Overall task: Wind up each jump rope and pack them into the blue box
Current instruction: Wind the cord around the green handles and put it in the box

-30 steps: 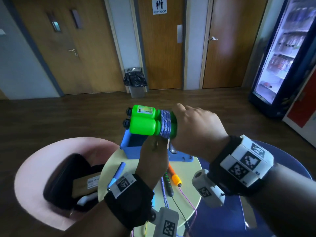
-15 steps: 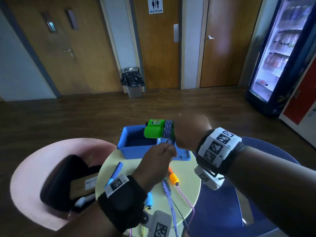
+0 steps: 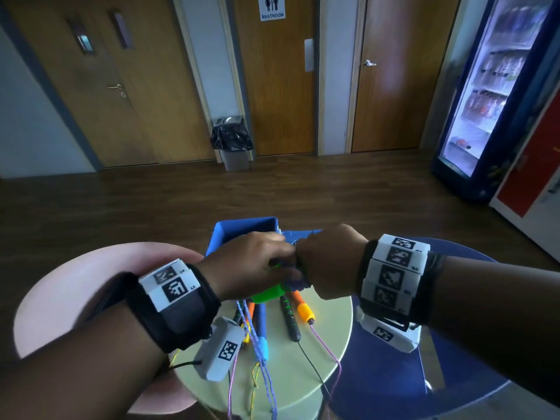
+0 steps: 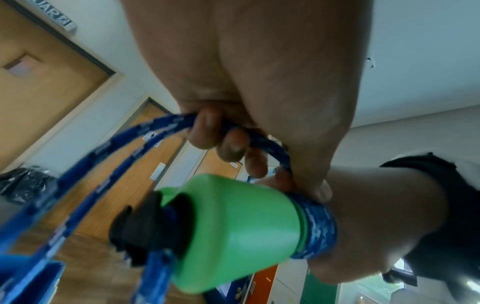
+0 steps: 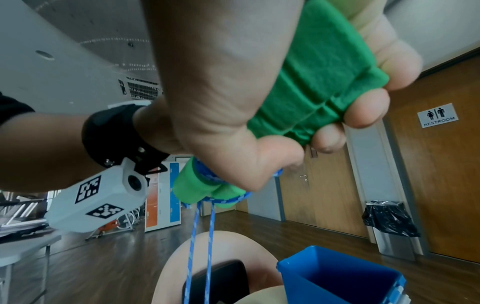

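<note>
My right hand point(image 3: 327, 262) grips the pair of green jump-rope handles point(image 3: 268, 294) low over the table, just in front of the blue box point(image 3: 242, 234). In the right wrist view its fingers point(image 5: 358, 115) wrap the ribbed green grips point(image 5: 311, 82), and two strands of blue rope point(image 5: 210, 236) hang down from the handles. Blue rope is wound round the handles' necks point(image 4: 317, 232). My left hand point(image 3: 251, 268) lies over the handles, and its fingers point(image 4: 228, 144) curl round a loop of the blue rope point(image 4: 103, 164). The open box point(image 5: 337, 283) looks empty where I can see into it.
Other ropes lie on the round pale-green table point(image 3: 288, 383): an orange handle point(image 3: 304, 310), a blue handle point(image 3: 260, 322) and a dark handle point(image 3: 289, 316), their cords trailing off the front edge. A pink seat point(image 3: 60, 292) stands at left, a blue seat point(image 3: 454, 374) at right.
Both hands have come down from chest height with the green handles to just above the table by the box. My left hand moved from under the handles to over them.
</note>
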Demonstrator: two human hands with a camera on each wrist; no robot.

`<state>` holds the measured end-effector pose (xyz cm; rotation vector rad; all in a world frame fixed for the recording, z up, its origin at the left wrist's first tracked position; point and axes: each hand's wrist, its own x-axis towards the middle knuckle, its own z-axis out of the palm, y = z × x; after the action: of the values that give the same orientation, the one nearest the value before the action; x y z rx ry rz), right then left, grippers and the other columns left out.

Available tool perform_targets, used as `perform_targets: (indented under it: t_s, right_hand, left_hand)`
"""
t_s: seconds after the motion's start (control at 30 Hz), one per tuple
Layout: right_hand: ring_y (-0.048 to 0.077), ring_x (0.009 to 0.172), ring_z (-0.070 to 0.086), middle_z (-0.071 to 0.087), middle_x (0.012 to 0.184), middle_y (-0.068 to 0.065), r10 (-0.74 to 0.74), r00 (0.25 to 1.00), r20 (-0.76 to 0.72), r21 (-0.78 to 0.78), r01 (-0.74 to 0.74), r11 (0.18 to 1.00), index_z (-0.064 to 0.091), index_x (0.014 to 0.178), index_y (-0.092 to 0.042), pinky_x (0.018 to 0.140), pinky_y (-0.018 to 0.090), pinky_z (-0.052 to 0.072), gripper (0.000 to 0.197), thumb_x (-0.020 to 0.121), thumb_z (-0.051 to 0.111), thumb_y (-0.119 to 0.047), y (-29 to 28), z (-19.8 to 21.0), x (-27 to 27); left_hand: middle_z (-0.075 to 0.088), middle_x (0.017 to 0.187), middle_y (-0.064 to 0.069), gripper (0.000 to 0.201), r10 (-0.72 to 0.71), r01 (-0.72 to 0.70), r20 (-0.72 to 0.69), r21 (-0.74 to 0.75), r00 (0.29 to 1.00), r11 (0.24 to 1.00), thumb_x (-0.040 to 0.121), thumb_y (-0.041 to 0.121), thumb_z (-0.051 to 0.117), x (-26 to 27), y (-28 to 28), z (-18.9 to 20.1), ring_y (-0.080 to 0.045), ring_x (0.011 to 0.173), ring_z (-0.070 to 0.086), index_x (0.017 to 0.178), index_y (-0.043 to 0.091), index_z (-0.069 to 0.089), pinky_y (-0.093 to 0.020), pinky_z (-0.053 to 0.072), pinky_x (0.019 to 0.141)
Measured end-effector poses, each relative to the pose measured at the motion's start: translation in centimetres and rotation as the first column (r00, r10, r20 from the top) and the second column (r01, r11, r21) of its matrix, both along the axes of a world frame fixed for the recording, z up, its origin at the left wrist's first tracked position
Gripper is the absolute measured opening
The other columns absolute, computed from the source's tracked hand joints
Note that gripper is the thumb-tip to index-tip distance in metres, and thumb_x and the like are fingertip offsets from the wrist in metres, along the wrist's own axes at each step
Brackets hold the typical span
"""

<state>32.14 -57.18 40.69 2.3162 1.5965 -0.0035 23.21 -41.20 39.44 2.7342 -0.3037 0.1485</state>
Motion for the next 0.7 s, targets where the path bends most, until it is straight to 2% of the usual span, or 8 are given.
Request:
perform_targets:
  t_s: [0.07, 0.17, 0.3, 0.4, 0.47, 0.53, 0.57, 0.7]
  right_hand:
    - [0.022, 0.073, 0.062, 0.060, 0.082, -0.006, 0.029, 1.000, -0.009, -0.007, -0.030, 1.000, 0.064, 0.094, -0.024, 0.062, 0.030, 0.051, 0.015, 0.084, 0.052, -0.027, -0.4, 0.4, -0.1]
    - [0.022, 0.064, 0.055, 0.051, 0.072, -0.005, 0.051, 0.999, -0.008, 0.006, -0.051, 0.999, 0.056, 0.086, -0.024, 0.064, 0.031, 0.053, 0.004, 0.083, 0.054, -0.026, -0.9, 1.1, -0.1]
    - [0.023, 0.068, 0.062, 0.058, 0.075, -0.004, 0.030, 0.999, -0.025, 0.062, -0.029, 0.998, 0.059, 0.091, -0.025, 0.066, 0.034, 0.057, 0.015, 0.077, 0.057, -0.028, -1.6, 1.4, -0.4]
    - [0.023, 0.075, 0.059, 0.051, 0.076, -0.007, 0.020, 0.994, -0.110, 0.111, -0.007, 0.994, 0.053, 0.092, -0.025, 0.067, 0.033, 0.055, 0.022, 0.072, 0.061, -0.033, -2.5, 1.3, -0.4]
    - [0.022, 0.088, 0.059, 0.054, 0.090, -0.007, -0.024, 0.984, -0.177, 0.135, 0.049, 0.990, 0.052, 0.098, -0.025, 0.072, 0.037, 0.055, 0.031, 0.072, 0.064, -0.035, -3.3, 1.3, 0.0]
    - [0.022, 0.093, 0.061, 0.056, 0.097, -0.007, -0.056, 0.981, -0.185, 0.183, 0.090, 0.979, 0.048, 0.098, -0.027, 0.074, 0.038, 0.056, 0.030, 0.073, 0.062, -0.035, -3.9, 1.2, 0.3]
    - [0.022, 0.092, 0.062, 0.058, 0.097, -0.007, -0.066, 0.984, -0.166, 0.201, 0.099, 0.975, 0.045, 0.096, -0.028, 0.073, 0.037, 0.056, 0.028, 0.074, 0.060, -0.035, -4.0, 1.1, 0.4]
    - [0.023, 0.089, 0.063, 0.059, 0.095, -0.006, -0.059, 0.994, -0.090, 0.213, 0.077, 0.974, 0.037, 0.092, -0.031, 0.069, 0.032, 0.051, 0.025, 0.076, 0.056, -0.035, -3.9, 0.8, 0.1]
  left_hand:
    - [0.054, 0.093, 0.008, 0.032, -0.006, 0.004, -0.051, -0.037, 0.999, 0.999, 0.082, 0.061, 0.052, 0.2, 0.1, 0.0, -0.003, 0.091, 0.056, 0.084, 0.031, 0.062, -0.020, 0.042, 0.078]
    - [0.058, 0.112, 0.012, 0.023, -0.017, 0.009, -0.110, -0.080, 0.994, 0.997, 0.087, 0.054, 0.054, 0.7, 0.0, 0.1, -0.002, 0.105, 0.057, 0.089, 0.032, 0.063, -0.024, 0.043, 0.093]
    - [0.068, 0.091, 0.018, 0.011, 0.010, -0.062, -0.267, -0.189, 0.964, 0.980, 0.094, 0.038, 0.062, 1.0, -0.2, 0.5, 0.002, 0.091, 0.063, 0.083, 0.037, 0.065, -0.025, 0.046, 0.082]
    - [0.068, 0.084, 0.017, 0.014, -0.002, -0.066, -0.284, -0.232, 0.959, 0.970, 0.094, 0.030, 0.065, 0.8, -0.3, 0.7, 0.004, 0.083, 0.062, 0.082, 0.025, 0.065, -0.016, 0.046, 0.076]
    - [0.069, 0.083, 0.013, 0.021, 0.012, -0.083, -0.275, -0.250, 0.961, 0.965, 0.090, 0.040, 0.066, 0.6, -0.1, 0.8, -0.002, 0.081, 0.063, 0.081, 0.021, 0.065, -0.022, 0.049, 0.075]
    - [0.071, 0.094, -0.002, 0.039, 0.039, -0.108, -0.274, -0.245, 0.961, 0.964, 0.081, 0.056, 0.062, 0.5, 0.4, 0.7, -0.019, 0.088, 0.066, 0.083, 0.017, 0.064, -0.043, 0.053, 0.083]
    - [0.071, 0.099, -0.007, 0.045, 0.039, -0.109, -0.275, -0.245, 0.961, 0.963, 0.079, 0.060, 0.060, 0.4, 0.5, 0.5, -0.024, 0.091, 0.066, 0.084, 0.016, 0.063, -0.048, 0.052, 0.085]
    - [0.071, 0.101, -0.008, 0.050, 0.012, -0.083, -0.299, -0.228, 0.954, 0.970, 0.075, 0.064, 0.057, 0.3, 0.4, 0.9, -0.026, 0.091, 0.066, 0.086, 0.016, 0.066, -0.050, 0.052, 0.085]
